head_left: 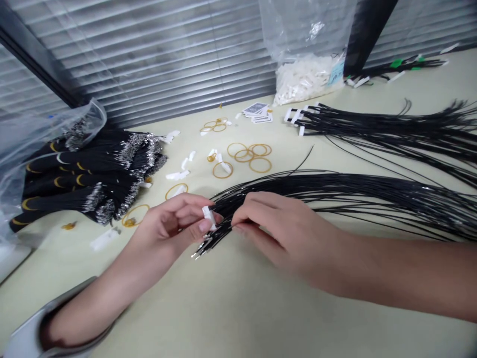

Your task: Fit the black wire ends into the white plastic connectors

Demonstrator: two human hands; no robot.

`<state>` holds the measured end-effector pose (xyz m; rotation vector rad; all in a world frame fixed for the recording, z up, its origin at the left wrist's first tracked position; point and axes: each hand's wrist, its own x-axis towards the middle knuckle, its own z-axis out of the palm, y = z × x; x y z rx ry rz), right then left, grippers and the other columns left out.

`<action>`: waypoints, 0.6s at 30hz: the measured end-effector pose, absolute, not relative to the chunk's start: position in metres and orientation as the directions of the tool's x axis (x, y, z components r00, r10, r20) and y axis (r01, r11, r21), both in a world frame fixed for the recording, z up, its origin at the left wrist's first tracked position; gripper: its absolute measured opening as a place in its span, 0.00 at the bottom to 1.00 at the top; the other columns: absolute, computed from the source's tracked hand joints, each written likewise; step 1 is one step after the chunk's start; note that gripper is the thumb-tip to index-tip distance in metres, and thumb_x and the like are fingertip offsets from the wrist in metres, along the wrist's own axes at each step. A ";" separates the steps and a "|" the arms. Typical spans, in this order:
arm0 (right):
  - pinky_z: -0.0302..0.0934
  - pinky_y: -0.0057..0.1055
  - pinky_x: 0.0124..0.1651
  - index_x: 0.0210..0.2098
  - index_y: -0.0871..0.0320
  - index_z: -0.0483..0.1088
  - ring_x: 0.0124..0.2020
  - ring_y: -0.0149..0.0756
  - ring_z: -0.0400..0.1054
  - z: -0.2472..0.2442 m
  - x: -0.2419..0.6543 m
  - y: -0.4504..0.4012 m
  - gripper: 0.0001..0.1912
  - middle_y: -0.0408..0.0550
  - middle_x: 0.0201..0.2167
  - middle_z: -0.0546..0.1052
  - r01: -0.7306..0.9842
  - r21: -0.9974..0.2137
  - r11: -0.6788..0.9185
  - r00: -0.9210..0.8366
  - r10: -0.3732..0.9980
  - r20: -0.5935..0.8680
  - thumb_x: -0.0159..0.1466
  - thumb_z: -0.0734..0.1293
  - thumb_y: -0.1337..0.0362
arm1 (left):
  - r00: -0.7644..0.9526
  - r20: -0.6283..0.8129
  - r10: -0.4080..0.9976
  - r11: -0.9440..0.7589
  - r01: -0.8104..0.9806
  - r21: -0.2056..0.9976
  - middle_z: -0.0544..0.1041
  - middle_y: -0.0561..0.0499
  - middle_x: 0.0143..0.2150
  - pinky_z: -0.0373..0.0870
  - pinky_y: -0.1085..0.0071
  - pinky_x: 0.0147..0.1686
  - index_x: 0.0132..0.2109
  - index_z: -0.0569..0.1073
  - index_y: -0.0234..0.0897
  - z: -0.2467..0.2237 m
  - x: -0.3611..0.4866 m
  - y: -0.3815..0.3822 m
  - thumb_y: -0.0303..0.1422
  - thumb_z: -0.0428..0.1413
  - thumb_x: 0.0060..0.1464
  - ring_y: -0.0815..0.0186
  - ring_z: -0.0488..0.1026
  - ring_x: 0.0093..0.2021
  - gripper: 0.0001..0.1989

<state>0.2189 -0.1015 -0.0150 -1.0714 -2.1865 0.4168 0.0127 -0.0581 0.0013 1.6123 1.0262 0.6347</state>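
Between the thumb and fingers of my left hand [171, 226] is a small white plastic connector housing [209, 217]. My right hand [286, 228] is closed in a pinch just right of it, over the bundle of thin black wires [335, 186]. What its fingertips grip is too small to make out for sure; it may be a single wire. The bundle runs off to the right across the table, and its bare metal-tipped ends [197, 252] stick out below the housing.
Bundled black wires with metal terminals [112, 174] lie at the left beside a clear plastic bag [52, 129]. Rubber bands [246, 153] and loose white housings [178, 175] are scattered behind my hands. Wires with housings fitted [365, 124] lie back right, near a bag of white parts [305, 77].
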 end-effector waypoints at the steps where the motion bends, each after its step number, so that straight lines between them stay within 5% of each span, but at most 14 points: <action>1: 0.53 0.25 0.34 0.32 0.64 0.67 0.31 0.27 0.59 -0.014 0.219 -0.101 0.08 0.45 0.29 0.68 0.582 -0.548 0.600 -0.422 0.800 0.427 0.65 0.57 0.71 | 0.490 -0.094 0.867 -0.063 0.294 0.954 0.78 0.54 0.36 0.68 0.84 0.35 0.42 0.70 0.40 0.001 0.013 -0.058 0.32 0.58 0.55 0.74 0.74 0.36 0.07; 18: 0.48 0.27 0.29 0.27 0.62 0.66 0.25 0.26 0.57 -0.015 0.220 -0.100 0.08 0.42 0.24 0.67 0.634 -0.558 0.536 -0.397 0.844 0.360 0.61 0.58 0.70 | 0.481 -0.084 0.873 -0.104 0.351 0.931 0.78 0.55 0.35 0.68 0.86 0.31 0.42 0.72 0.42 0.000 0.012 -0.059 0.31 0.58 0.55 0.75 0.72 0.32 0.06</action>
